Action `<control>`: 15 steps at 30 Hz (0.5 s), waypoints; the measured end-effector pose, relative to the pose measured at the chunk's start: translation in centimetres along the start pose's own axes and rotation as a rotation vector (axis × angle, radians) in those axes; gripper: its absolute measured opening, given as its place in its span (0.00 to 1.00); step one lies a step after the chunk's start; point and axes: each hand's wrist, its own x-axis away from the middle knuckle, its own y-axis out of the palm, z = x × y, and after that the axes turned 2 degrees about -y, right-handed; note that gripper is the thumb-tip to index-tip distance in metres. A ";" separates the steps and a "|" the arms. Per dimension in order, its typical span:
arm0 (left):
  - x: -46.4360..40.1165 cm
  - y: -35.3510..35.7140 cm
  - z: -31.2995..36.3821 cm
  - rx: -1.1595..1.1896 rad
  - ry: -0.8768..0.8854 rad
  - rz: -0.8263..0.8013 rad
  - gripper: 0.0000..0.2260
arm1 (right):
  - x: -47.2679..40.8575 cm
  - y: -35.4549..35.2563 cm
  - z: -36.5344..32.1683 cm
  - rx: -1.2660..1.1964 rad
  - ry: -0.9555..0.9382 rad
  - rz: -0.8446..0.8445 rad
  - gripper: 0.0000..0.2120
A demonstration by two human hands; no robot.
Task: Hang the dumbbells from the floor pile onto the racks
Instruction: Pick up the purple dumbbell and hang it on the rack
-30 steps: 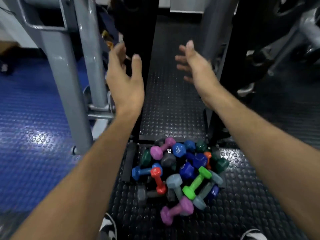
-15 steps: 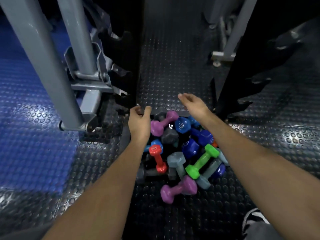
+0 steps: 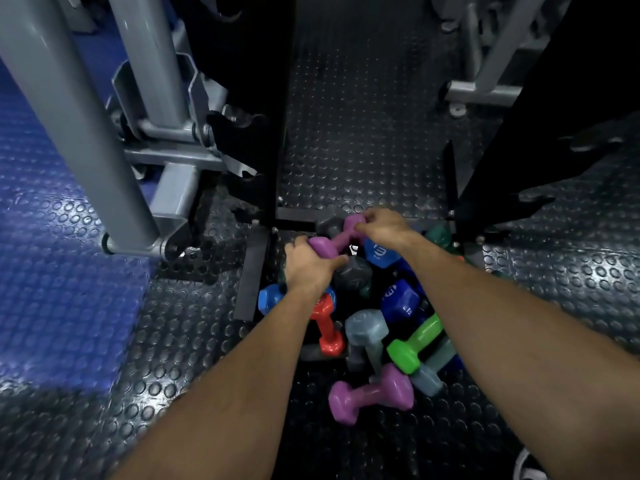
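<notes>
While both hands close on the purple dumbbell (image 3: 335, 238) atop the far end of the floor pile (image 3: 367, 306), the left hand (image 3: 308, 268) wraps its nearer head and the right hand (image 3: 382, 228) curls over its farther head. Its long axis runs from about eight o'clock to two o'clock, the far head aimed toward the black rack (image 3: 485, 188) at two o'clock. Judging by its small size and matte coating, it should be light, rigid and fairly grippy, best lifted by the narrow handle between the heads.
</notes>
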 end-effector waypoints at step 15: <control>-0.3 -1.2 0.2 -0.183 0.087 -0.014 0.28 | -2.0 1.0 1.5 0.114 0.030 0.117 0.05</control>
